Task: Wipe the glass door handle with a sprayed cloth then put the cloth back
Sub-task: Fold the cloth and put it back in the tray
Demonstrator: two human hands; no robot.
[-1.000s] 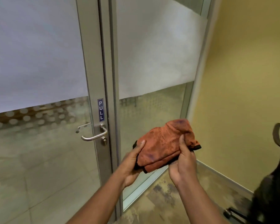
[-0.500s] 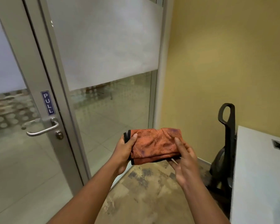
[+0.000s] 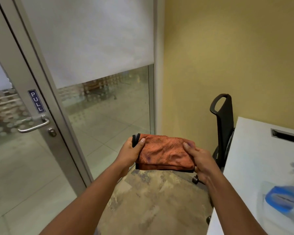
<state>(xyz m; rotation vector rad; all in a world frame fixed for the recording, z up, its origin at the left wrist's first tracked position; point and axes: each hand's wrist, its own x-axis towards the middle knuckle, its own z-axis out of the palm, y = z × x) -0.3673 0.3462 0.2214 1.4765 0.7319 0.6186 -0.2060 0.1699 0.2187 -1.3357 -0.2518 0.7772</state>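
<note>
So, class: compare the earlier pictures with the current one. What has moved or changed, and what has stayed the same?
The view has swung right: the door handle slid to the left edge, and a white table with a blurred blue object came into sight. The orange cloth, bunched before, is now folded flat. Unchanged: the left hand and right hand both still hold it.

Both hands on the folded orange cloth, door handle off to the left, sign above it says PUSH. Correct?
Not quite: the sign above the door handle reads PULL, not PUSH, as the head view shows. The rest holds: the left hand and right hand both hold the folded orange cloth, and the handle is off to the left.
</note>
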